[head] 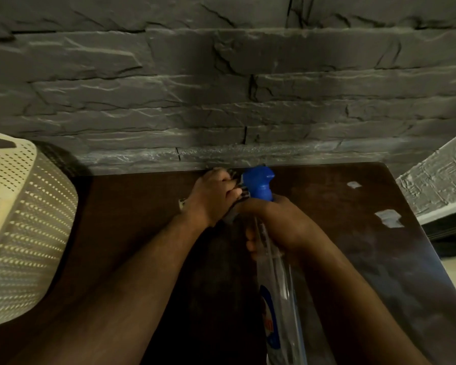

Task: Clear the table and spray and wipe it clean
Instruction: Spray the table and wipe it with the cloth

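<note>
**Both hands at the far edge of the desk, bottle and cloth in hand**

Head view: your right hand (282, 227) has its grip curled round the neck of the clear spray bottle (277, 272), just below the blue trigger head (258, 184). The bottle's long axis runs near to far: its base lies close to you at the bottom of the frame, and the trigger head points away toward the grey stone wall (221, 88), with the nozzle tip facing right. A blue label shows low on the bottle body.

Your left hand (212, 197) sits just left of the trigger head, fingers curled tight on a dark cloth (241, 194) bunched between the hand and the bottle. That hand is at the far edge of the dark brown desk (132, 214), close against the wall.

A cream perforated basket (21, 219) stands at the left edge. Two pale patches (388, 218) show on the right part of the desk, well apart from your hands.
</note>
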